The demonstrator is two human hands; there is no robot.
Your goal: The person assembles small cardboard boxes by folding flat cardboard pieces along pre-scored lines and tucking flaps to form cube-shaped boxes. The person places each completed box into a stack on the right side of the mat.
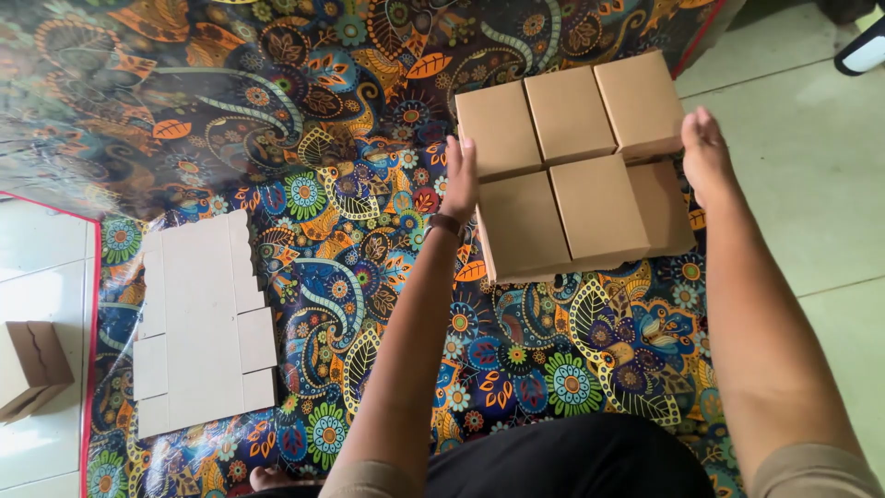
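Several closed brown cardboard boxes (576,152) stand packed together in two rows on a colourful patterned mat (350,277). My left hand (459,180) presses flat against the left side of the group, fingers together, with a watch on the wrist. My right hand (705,157) lies against the right side of the group, palm inward. Both hands flank the boxes and grip none of them.
A stack of flat unfolded cardboard blanks (198,323) lies on the mat at the left. A partly folded box (32,364) sits on the pale tiled floor (802,166) past the mat's red edge. My foot (272,478) shows at the bottom.
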